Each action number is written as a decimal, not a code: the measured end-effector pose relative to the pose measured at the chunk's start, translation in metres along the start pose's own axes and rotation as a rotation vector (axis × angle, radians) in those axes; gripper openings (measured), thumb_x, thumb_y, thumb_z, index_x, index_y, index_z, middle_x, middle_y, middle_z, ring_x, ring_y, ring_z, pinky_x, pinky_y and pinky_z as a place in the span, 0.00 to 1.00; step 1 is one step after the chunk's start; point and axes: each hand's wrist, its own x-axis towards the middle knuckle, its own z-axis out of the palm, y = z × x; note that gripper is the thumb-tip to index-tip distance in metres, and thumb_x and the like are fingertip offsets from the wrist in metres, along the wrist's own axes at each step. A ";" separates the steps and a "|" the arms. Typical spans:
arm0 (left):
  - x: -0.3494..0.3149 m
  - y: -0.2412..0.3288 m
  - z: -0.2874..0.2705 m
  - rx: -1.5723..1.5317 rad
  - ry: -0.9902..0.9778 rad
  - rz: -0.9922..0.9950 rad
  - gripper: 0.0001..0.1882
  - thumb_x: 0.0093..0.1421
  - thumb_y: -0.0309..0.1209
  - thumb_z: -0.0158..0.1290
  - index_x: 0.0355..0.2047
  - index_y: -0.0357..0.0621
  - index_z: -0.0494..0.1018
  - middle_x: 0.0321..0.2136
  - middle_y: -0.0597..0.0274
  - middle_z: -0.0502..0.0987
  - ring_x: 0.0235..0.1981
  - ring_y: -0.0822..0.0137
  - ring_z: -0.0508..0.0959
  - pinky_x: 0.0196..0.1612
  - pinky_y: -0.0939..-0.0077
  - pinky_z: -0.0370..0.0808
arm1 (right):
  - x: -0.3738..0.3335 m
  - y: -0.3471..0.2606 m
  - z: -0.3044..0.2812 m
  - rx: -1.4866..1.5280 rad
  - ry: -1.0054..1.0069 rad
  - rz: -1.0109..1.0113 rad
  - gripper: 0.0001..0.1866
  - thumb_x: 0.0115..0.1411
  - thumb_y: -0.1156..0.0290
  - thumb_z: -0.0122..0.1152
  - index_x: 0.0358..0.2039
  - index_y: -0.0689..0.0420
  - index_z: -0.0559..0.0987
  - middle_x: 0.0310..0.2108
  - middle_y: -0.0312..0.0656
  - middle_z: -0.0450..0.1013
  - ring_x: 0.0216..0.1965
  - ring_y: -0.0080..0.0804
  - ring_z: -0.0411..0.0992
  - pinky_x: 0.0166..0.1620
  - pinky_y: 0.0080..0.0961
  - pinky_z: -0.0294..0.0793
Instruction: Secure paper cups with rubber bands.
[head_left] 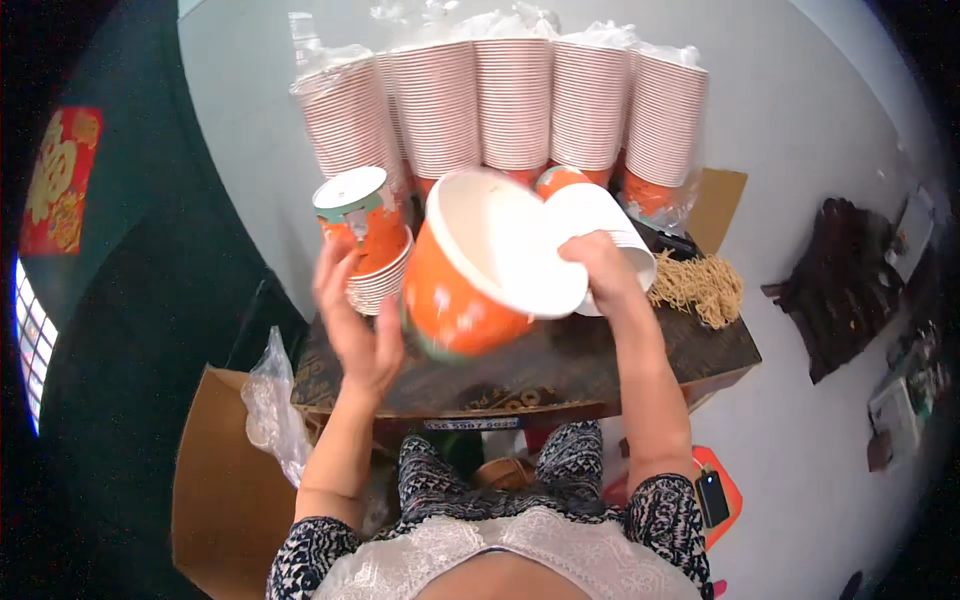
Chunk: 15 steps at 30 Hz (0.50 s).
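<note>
A large orange paper tub (455, 305) with a white inside hangs tilted above the table, slightly blurred, its mouth turned up and toward the right. My right hand (605, 272) grips its rim on the right side, thumb over the edge. To the left of the tub, my left hand (358, 325) has its fingers apart and holds nothing; whether a fingertip touches the tub I cannot tell. Just beyond my left hand stands an orange and green tub with a white top (362, 215), above a short stack of cups (380, 285). Behind my right hand lies a white nested stack (628, 245) on its side.
Tall stacks of paper tubs in plastic (515, 105) line the back of the dark table (600, 355). A bundle of tan strings (705, 287) lies at the right. On the left is an open cardboard box (215, 470) with clear plastic (275, 405). A phone (712, 498) sits low right.
</note>
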 end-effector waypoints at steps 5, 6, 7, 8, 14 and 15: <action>-0.005 0.049 -0.043 0.145 -0.362 0.152 0.33 0.55 0.53 0.54 0.53 0.42 0.68 0.59 0.44 0.65 0.62 0.39 0.59 0.63 0.40 0.52 | -0.016 0.018 0.008 -0.521 -0.130 0.155 0.18 0.49 0.65 0.55 0.23 0.74 0.77 0.17 0.59 0.72 0.19 0.42 0.74 0.28 0.38 0.73; -0.007 0.052 -0.046 0.112 -0.470 0.130 0.34 0.54 0.56 0.55 0.52 0.43 0.69 0.58 0.46 0.67 0.62 0.38 0.59 0.63 0.39 0.51 | -0.014 0.025 0.014 -0.600 -0.156 0.169 0.19 0.49 0.64 0.55 0.23 0.74 0.77 0.18 0.60 0.73 0.21 0.45 0.75 0.30 0.39 0.73; -0.008 0.055 -0.044 0.098 -0.587 0.124 0.34 0.52 0.53 0.58 0.52 0.43 0.70 0.57 0.47 0.67 0.62 0.38 0.59 0.64 0.37 0.50 | -0.012 0.032 0.014 -0.677 -0.176 0.183 0.20 0.49 0.63 0.55 0.24 0.74 0.77 0.19 0.61 0.73 0.22 0.48 0.76 0.31 0.40 0.74; -0.010 0.058 -0.038 0.038 -0.629 0.074 0.29 0.49 0.45 0.63 0.48 0.43 0.72 0.53 0.50 0.71 0.60 0.40 0.62 0.64 0.36 0.49 | -0.010 0.042 0.017 -0.664 -0.169 0.180 0.21 0.49 0.62 0.55 0.25 0.73 0.78 0.22 0.64 0.73 0.27 0.54 0.77 0.34 0.42 0.74; -0.038 0.046 -0.023 -0.004 -0.761 0.020 0.12 0.44 0.25 0.64 0.28 0.43 0.73 0.29 0.61 0.75 0.45 0.55 0.76 0.65 0.36 0.50 | -0.017 0.080 0.016 -0.354 -0.193 0.237 0.28 0.61 0.53 0.50 0.23 0.71 0.77 0.19 0.47 0.74 0.23 0.34 0.74 0.27 0.32 0.71; -0.040 0.048 -0.022 0.026 -0.722 -0.005 0.10 0.45 0.23 0.63 0.26 0.43 0.72 0.26 0.62 0.75 0.42 0.57 0.77 0.65 0.37 0.50 | -0.022 0.083 0.010 -0.278 -0.200 0.245 0.28 0.62 0.52 0.49 0.25 0.69 0.78 0.21 0.44 0.75 0.23 0.32 0.74 0.27 0.29 0.71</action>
